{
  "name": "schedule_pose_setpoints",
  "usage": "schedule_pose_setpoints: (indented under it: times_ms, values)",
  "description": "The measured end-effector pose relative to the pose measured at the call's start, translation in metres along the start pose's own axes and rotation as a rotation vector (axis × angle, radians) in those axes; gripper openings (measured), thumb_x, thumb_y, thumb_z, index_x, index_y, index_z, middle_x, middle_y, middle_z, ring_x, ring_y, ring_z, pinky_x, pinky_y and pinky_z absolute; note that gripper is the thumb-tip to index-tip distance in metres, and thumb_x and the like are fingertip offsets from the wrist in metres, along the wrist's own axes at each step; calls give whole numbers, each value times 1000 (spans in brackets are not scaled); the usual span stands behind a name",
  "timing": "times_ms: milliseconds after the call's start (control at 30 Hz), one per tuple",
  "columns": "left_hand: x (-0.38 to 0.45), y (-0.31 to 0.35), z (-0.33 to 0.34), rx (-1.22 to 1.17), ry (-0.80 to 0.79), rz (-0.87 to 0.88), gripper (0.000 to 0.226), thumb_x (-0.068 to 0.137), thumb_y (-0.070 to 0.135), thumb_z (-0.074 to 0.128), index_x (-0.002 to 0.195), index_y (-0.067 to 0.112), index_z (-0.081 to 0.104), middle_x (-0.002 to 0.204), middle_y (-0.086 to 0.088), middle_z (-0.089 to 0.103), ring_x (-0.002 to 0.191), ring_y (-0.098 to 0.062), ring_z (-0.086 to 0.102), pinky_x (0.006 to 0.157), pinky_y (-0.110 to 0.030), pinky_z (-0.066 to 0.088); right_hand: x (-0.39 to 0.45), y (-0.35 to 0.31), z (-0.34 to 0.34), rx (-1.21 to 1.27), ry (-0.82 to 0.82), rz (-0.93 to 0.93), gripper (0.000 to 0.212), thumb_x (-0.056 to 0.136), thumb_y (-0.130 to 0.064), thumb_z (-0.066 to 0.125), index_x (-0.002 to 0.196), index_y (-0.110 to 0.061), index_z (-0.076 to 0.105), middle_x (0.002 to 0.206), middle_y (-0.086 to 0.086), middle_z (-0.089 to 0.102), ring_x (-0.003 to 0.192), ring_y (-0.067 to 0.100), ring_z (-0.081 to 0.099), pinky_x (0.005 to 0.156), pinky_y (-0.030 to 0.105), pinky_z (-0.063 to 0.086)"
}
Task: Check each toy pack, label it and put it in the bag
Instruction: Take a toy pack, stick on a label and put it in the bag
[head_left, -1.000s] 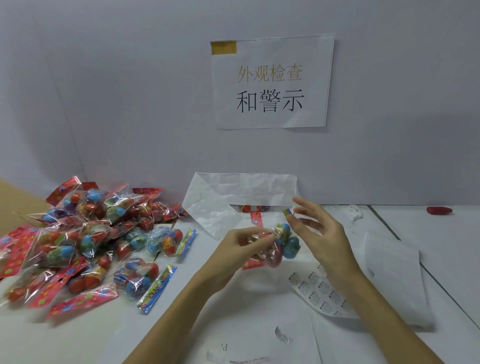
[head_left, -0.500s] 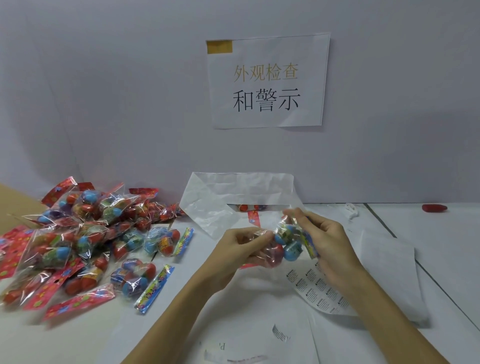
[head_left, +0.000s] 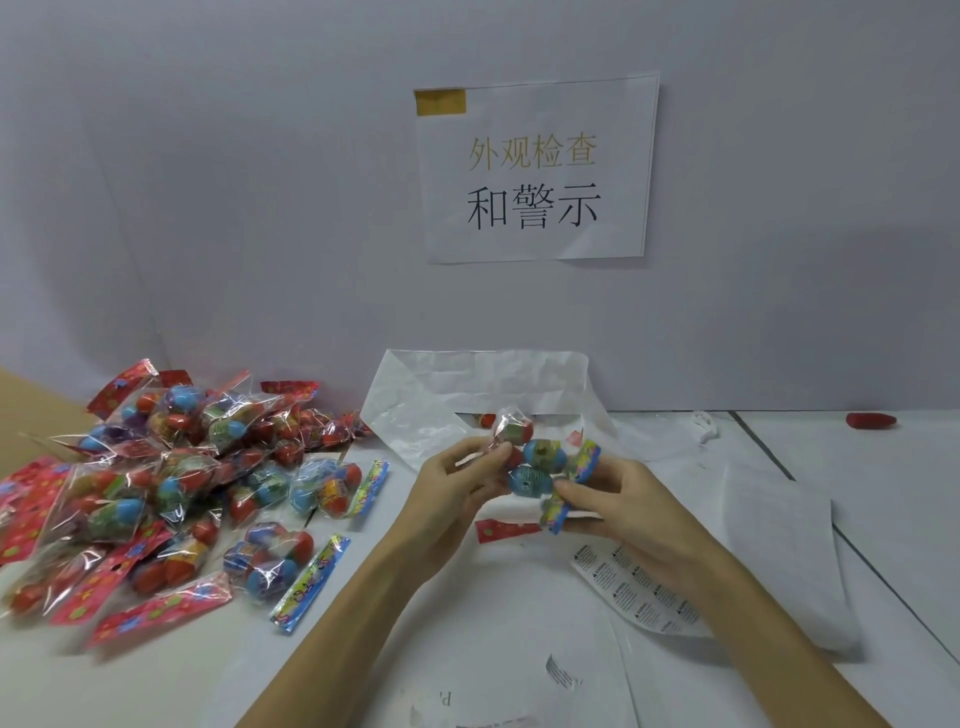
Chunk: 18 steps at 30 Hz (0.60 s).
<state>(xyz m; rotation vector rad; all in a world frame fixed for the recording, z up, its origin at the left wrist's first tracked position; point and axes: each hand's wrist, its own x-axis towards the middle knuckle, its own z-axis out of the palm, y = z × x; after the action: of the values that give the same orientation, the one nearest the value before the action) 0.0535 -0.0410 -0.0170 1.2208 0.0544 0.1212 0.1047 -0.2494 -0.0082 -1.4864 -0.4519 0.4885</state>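
Behind both hands (head_left: 540, 499), white bag (head_left: 431, 410), red packs (head_left: 485, 419) showing inside

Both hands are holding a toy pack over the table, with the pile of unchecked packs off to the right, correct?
Not quite. The head view shows the left hand and right hand holding the toy pack over the table, but the pile lies to the left, not the right.

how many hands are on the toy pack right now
2. The left hand pinches the toy pack at its left end; the right hand grips its blue header end.
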Motion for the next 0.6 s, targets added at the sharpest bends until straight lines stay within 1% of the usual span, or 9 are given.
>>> schedule_pose_setpoints:
  times_ms: [67, 167, 233, 300, 400, 433, 500, 567, 600]
  values:
    - [-1, -1, -1, 11, -42, -25, 47, 87, 17, 83, 129, 10, 64, 121, -22, 73, 112, -40, 71, 89, -42, 62, 2, 0, -1, -23, 135, -76, 17, 100, -15, 67, 112, -18, 79, 108, 4, 80, 101, 22, 77, 83, 31, 62]
    - [-5, -1, 1, 345, -150, 0, 45, 84, 19, 87, 121, 15, 62, 116, -14, 76, 108, -38, 73, 97, -50, 59, 3, 0, -1, -36, 255, -149, 10, 96, -26, 73, 101, -24, 81, 97, 2, 81, 90, 17, 77, 70, 22, 58]
    - [-8, -5, 5, 477, -171, 0, 45, 77, 28, 92, 109, 13, 64, 110, -9, 78, 105, -34, 74, 96, -51, 60, 4, 1, -1, -61, 284, -177, 10, 95, -30, 74, 101, -24, 80, 94, 3, 80, 85, 18, 74, 68, 25, 57]
    - [-10, -6, 8, 406, -129, -9, 57, 76, 29, 93, 117, 13, 58, 110, -9, 78, 102, -33, 76, 90, -52, 62, 4, -1, 0, 0, 240, -209, 19, 99, -34, 67, 108, -22, 78, 100, 4, 80, 91, 18, 76, 72, 23, 58]
    - [-8, -3, 7, 318, -9, 62, 72, 84, 38, 85, 139, 27, 41, 105, -9, 79, 91, -25, 77, 79, -34, 62, 4, -6, -7, 39, 238, -247, 20, 106, -23, 57, 116, -16, 74, 103, 6, 80, 94, 21, 78, 76, 24, 61]
    - [-6, -4, 6, 331, 40, 120, 73, 87, 39, 80, 144, 34, 35, 102, -9, 80, 87, -23, 77, 78, -29, 61, 4, -5, -12, -46, 264, -236, 18, 106, -17, 58, 114, -17, 74, 101, 6, 80, 92, 22, 77, 76, 25, 62]
    - [-3, -9, 2, 352, 104, 237, 73, 96, 31, 73, 149, 48, 26, 99, -10, 79, 86, -26, 77, 80, -30, 62, 4, -2, -22, -353, 240, -166, 15, 102, -15, 64, 107, -24, 75, 99, 1, 79, 89, 15, 76, 80, 27, 61]
    - [-2, -13, 2, 401, 115, 334, 64, 103, 15, 63, 149, 49, 33, 102, -12, 75, 89, -30, 75, 82, -36, 64, 1, 2, -29, -657, 75, -44, 16, 96, -28, 72, 110, -36, 73, 109, -12, 75, 99, -1, 70, 91, 23, 55]
    - [-1, -14, 2, 456, 117, 378, 54, 105, 10, 58, 145, 43, 43, 109, -13, 71, 91, -30, 74, 81, -38, 64, -2, 3, -32, -761, -25, 17, 25, 92, -36, 75, 116, -41, 70, 118, -19, 70, 108, -7, 64, 98, 21, 51]
